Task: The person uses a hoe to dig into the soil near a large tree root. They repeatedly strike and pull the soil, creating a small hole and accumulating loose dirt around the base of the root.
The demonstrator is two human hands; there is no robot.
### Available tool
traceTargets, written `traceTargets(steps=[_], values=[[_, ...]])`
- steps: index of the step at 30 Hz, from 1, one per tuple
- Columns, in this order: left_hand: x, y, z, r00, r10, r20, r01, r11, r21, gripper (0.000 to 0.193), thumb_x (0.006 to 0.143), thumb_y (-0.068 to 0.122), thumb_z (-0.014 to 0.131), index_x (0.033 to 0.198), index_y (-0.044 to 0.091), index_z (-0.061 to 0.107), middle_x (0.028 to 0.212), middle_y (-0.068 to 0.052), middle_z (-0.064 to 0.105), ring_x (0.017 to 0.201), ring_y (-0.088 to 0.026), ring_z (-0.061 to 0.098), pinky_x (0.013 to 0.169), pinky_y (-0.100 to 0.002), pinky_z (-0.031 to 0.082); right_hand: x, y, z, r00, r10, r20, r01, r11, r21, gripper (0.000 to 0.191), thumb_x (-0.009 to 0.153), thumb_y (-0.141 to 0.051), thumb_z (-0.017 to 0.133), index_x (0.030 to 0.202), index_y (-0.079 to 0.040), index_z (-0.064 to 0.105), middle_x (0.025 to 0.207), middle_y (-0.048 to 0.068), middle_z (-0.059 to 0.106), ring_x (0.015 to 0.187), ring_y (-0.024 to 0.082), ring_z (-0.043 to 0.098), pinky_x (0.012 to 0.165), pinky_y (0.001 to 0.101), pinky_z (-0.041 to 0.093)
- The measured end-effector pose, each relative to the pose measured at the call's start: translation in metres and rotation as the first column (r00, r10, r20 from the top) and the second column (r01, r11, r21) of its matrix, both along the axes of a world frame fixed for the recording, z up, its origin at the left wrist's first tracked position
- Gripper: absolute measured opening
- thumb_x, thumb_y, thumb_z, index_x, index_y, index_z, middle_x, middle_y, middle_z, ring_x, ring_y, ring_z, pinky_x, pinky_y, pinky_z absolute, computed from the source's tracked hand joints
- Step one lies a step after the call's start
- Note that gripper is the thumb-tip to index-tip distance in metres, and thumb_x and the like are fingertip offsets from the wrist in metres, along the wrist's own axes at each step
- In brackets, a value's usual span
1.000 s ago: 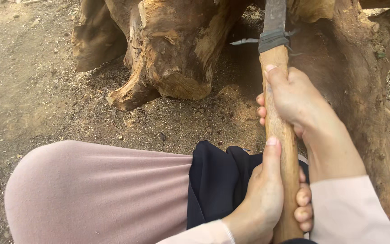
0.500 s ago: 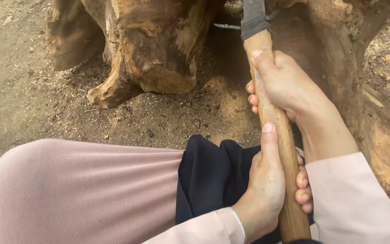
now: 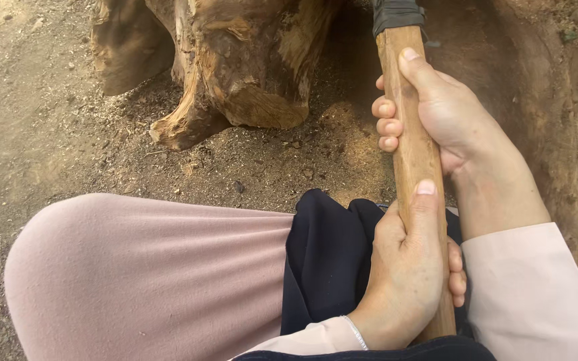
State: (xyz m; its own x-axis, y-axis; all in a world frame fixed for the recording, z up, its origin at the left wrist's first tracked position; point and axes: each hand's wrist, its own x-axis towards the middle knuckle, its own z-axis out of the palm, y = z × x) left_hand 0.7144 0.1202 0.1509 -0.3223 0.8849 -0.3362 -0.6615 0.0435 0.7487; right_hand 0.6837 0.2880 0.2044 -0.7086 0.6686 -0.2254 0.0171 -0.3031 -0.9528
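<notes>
Left hand (image 3: 406, 267) and right hand (image 3: 439, 110) clamp the wooden handle (image 3: 413, 160), right nearer the stump (image 3: 249, 67), bare dirt (image 3: 28, 120) left of it.

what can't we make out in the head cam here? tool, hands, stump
- Tool head: cut off by the top edge; only the wooden handle and its dark wrap show.
- Handle's butt end: hidden behind the left hand and the dark cloth.
- Right hand palm: turned away against the handle; only fingertips show.
- Stump: top cut off by the frame's top edge; its dark hollow is too shadowed to read.
</notes>
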Motion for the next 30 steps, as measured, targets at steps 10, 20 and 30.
traceTargets(steps=[10,20,30], values=[[-0.013,-0.014,-0.002,0.974,0.019,-0.228,-0.001,0.997,0.079,0.049,0.109,0.050,0.040,0.111,0.002,0.049,0.063,-0.006,0.053,0.047,-0.014,0.053,0.042,-0.029,0.047,-0.021,-0.004,0.003,0.996,0.016,-0.082,-0.021,0.998,-0.057,0.043,0.113,-0.045,0.040,0.119,-0.004,0.047,0.077,0.003,0.052,0.055,0.008,0.048,0.049,0.0270,0.049],[-0.027,-0.020,-0.011,0.996,-0.082,0.043,0.078,0.992,0.096,0.050,0.113,0.053,0.036,0.111,0.003,0.046,0.064,-0.005,0.051,0.044,-0.011,0.050,0.039,-0.026,0.044,-0.033,-0.017,0.011,0.947,-0.213,0.242,0.139,0.948,0.288,0.040,0.107,-0.042,0.037,0.127,-0.009,0.046,0.076,0.008,0.057,0.055,0.014,0.055,0.047,0.0334,0.054],[-0.014,-0.021,-0.023,0.995,-0.049,-0.089,0.065,0.982,0.179,0.040,0.111,0.045,0.041,0.116,0.005,0.045,0.068,-0.006,0.052,0.050,-0.013,0.051,0.045,-0.029,0.047,-0.020,0.004,-0.002,0.994,-0.075,0.073,0.066,0.991,0.120,0.044,0.113,-0.044,0.038,0.122,-0.002,0.046,0.077,0.006,0.055,0.057,0.013,0.053,0.049,0.0315,0.053]])
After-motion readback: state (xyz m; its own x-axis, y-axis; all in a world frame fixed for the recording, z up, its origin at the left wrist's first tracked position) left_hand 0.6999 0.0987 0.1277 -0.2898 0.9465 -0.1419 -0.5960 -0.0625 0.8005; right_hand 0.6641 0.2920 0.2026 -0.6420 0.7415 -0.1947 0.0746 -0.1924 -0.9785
